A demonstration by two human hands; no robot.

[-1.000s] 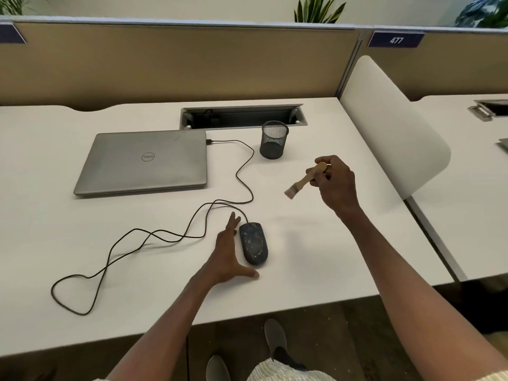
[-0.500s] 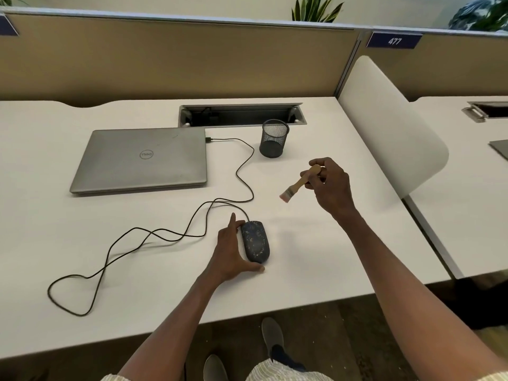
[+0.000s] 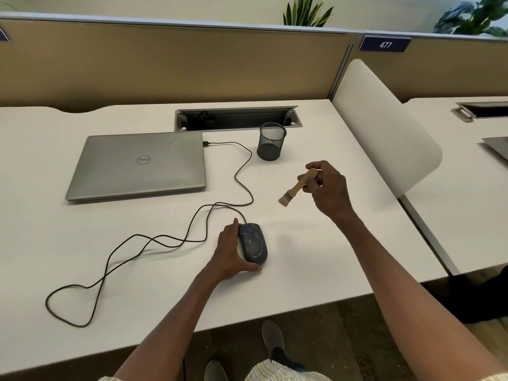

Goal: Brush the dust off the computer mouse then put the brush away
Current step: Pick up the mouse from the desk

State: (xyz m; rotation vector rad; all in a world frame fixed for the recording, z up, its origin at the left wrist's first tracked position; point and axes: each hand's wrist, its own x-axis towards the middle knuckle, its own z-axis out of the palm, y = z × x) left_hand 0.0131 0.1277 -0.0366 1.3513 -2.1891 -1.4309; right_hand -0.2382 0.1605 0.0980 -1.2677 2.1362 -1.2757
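Observation:
A dark, dust-speckled computer mouse (image 3: pixel 253 243) lies on the white desk (image 3: pixel 316 270) near its front edge. My left hand (image 3: pixel 229 251) holds it from the left side, thumb curled round its near end and fingers along its left flank. My right hand (image 3: pixel 327 188) grips the wooden handle of a small brush (image 3: pixel 295 189), held in the air up and to the right of the mouse. The pale bristles point down-left, well apart from the mouse.
A closed grey laptop (image 3: pixel 140 166) lies at the back left, the mouse cable (image 3: pixel 165 240) looping across the desk from it. A black mesh pen cup (image 3: pixel 270 141) stands before the cable hatch (image 3: pixel 236 116). A white divider panel (image 3: pixel 384 127) bounds the right side.
My left hand has closed in from beside the mouse and taken hold of its left side and near end. The brush in my right hand has drifted slightly left and toward the mouse.

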